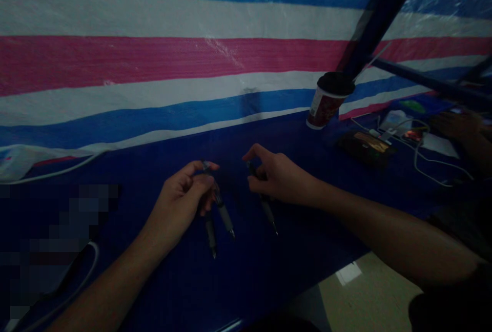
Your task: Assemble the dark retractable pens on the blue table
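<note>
Three dark pens with grey grips are at the middle of the dark blue table (246, 281), tips toward me. My left hand (184, 193) is closed, thumb and fingers round the upper part of one pen (224, 214). Another pen (210, 232) sticks out from beneath the same hand, its upper end hidden, so I cannot tell whether it is held. At the right, my right hand (279, 175) is over a third pen (268, 210). Its index finger and thumb are apart at the pen's upper end; the other fingers are curled and partly hidden.
A lidded paper cup (328, 104) stands near the striped sheet at the back. To its right lie a dark pouch (365, 147) and white cables (417, 160). Another person's hand (455, 122) is at the far right. A blurred-out flat thing and a cable lie at the left.
</note>
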The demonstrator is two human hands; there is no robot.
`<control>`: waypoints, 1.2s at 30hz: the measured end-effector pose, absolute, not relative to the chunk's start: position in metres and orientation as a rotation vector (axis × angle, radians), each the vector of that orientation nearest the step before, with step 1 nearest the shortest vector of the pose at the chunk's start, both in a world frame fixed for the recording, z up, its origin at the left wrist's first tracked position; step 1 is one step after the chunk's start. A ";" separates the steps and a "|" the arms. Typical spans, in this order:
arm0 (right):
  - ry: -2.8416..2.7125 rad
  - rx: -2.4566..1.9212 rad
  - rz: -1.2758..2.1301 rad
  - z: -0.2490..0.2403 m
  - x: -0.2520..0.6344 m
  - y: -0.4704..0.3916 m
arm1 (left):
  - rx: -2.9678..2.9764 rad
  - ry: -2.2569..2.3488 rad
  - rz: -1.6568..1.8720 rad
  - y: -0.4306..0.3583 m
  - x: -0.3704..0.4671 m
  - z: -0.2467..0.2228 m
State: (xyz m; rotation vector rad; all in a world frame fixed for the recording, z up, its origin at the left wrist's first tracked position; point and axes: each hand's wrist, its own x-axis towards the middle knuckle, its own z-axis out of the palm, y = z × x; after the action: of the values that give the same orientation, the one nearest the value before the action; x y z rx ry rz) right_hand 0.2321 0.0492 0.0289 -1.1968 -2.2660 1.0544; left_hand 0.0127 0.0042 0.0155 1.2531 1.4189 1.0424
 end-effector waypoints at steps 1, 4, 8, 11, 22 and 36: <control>-2.256 -1.198 1.039 0.029 0.232 0.049 | 1.256 1.417 1.049 0.005 0.013 0.015; -2.251 -1.205 1.019 0.029 0.233 0.049 | 1.254 1.414 1.067 0.006 0.012 0.014; -2.272 -1.233 1.052 0.031 0.233 0.048 | 1.235 1.384 1.092 0.007 0.011 0.012; -2.265 -1.233 1.075 0.031 0.232 0.048 | 1.226 1.368 1.110 0.007 0.011 0.012; -2.264 -1.225 0.981 0.030 0.234 0.050 | 1.248 1.332 1.086 0.008 0.009 0.011; -2.257 -1.249 0.898 0.027 0.231 0.049 | 1.210 1.258 1.096 0.008 0.008 0.011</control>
State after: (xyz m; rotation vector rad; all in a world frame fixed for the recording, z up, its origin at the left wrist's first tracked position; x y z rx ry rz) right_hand 0.2312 0.0493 0.0271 -1.2485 -2.2574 0.8980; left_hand 0.0082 0.0078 0.0106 1.2099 1.2578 1.0960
